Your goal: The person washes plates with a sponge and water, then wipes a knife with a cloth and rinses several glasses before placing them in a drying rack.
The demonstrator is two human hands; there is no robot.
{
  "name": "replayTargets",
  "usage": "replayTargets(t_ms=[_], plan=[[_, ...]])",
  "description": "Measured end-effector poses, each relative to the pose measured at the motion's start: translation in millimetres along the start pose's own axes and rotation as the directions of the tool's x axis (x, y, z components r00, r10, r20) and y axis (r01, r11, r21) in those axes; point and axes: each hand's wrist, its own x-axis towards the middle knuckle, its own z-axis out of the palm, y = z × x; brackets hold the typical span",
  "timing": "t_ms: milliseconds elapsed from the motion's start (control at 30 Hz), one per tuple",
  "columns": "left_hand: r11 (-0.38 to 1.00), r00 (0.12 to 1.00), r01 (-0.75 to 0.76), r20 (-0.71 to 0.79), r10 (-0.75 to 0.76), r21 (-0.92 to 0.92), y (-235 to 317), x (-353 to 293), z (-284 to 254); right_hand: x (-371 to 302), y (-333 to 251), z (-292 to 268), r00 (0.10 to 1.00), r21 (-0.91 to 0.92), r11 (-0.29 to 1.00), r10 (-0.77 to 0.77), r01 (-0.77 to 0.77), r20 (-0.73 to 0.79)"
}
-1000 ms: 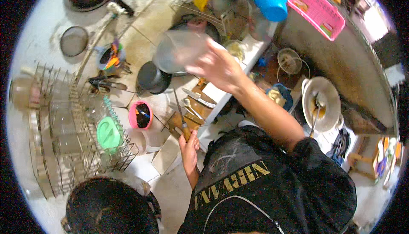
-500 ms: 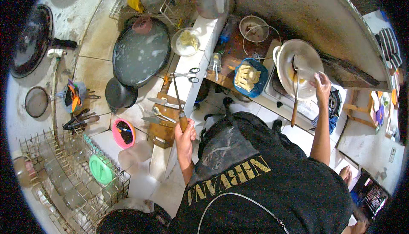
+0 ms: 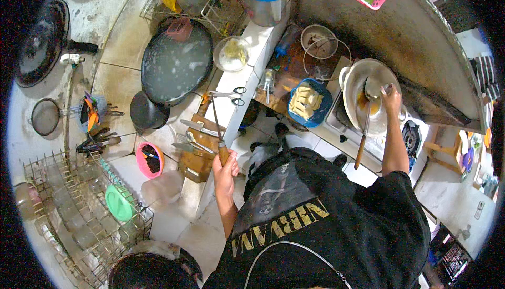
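Note:
My left hand (image 3: 225, 170) is closed around the wooden handle of a long, thin dark metal rod (image 3: 216, 118) pointing away from me beside the counter edge. My right hand (image 3: 390, 102) reaches into a wide pale pan (image 3: 387, 74) on the stove, its fingers bent together; what they hold is hard to make out. Just left of those fingers is the round metal head of a wooden-handled ladle (image 3: 359, 152), which leans across the pan's near rim. Brownish-yellow liquid (image 3: 362, 99) lies in the pan. A blue basin (image 3: 315, 122) of pale cut pieces (image 3: 305, 102) stands left of the pan.
Scissors (image 3: 231, 93), knives (image 3: 202, 128) and a wooden board (image 3: 197, 162) lie on the left ledge. Near them are a large dark oval pan (image 3: 176, 68), a pink bowl (image 3: 150, 160) and a wire dish rack (image 3: 79, 205). A second burner (image 3: 411, 136) sits right of the pan.
My right hand has come further over the pan, nearer the ladle head. A translucent thing seen by its fingers before no longer shows clearly. My left hand keeps its grip on the rod.

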Motion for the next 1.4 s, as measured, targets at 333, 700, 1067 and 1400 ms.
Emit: replayTargets(t_ms=[333, 700, 1067, 1400], plan=[[1.0, 1.0, -0.016, -0.006, 0.016, -0.022, -14.0, -11.3, 3.4, 8.9, 16.9, 29.5, 0.992, -0.032, 0.998, 0.063, -0.06, 0.111], [1.0, 1.0, -0.008, -0.01, 0.008, 0.004, -16.2, -12.9, 15.0, -0.9, 13.1, 30.3, 0.987, 0.048, 0.99, 0.124, -0.129, 0.104], [0.999, 0.997, -0.046, -0.065, 0.044, -0.029, -14.0, -21.9, 9.7, -22.8, -143.9, -66.1, 0.89, 0.325, 0.932, 0.009, 0.157, -0.455], [0.99, 0.971, -0.118, -0.219, 0.099, -0.078, -14.3, -25.4, -20.6, -159.2, -407.0, -49.5, 0.25, 0.936, 0.342, -0.917, 0.087, 0.312]])
